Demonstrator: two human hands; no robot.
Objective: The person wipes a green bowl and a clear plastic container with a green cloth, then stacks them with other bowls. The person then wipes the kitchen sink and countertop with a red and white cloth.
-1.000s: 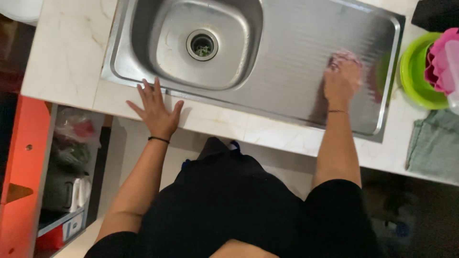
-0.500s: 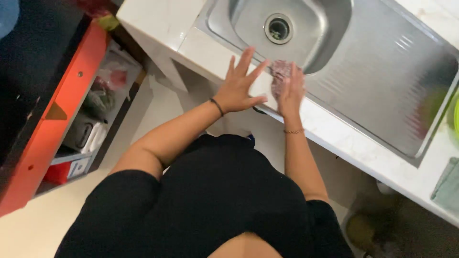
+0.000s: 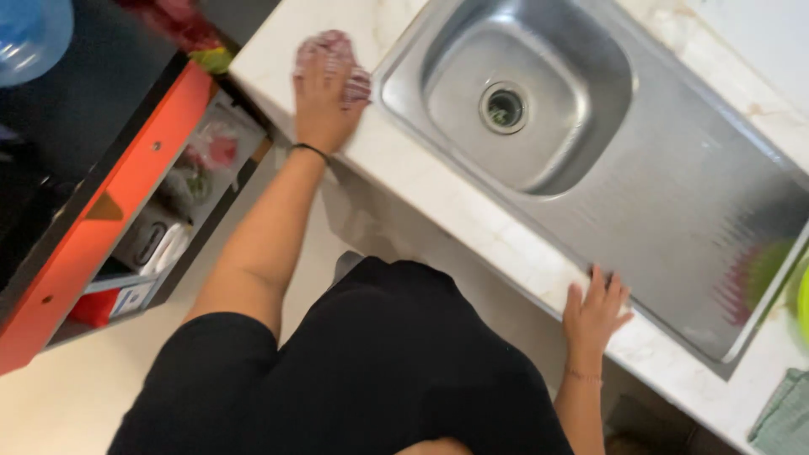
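One pink cloth (image 3: 333,59) under left hand (image 3: 324,105) (flat on counter (image 3: 438,194))

We see a pale marble-look countertop (image 3: 472,221) running from the upper middle of the frame down to the lower right corner. Set into it is a steel sink (image 3: 674,211) with a round drain in its basin at upper centre and a flat drainboard stretching toward the right. On the counter at upper left of the sink lies a pinkish cloth (image 3: 333,55). At the lower right corner a grey-green towel (image 3: 784,417) rests on the counter, and a green object, mostly cut off, sits at the right edge.
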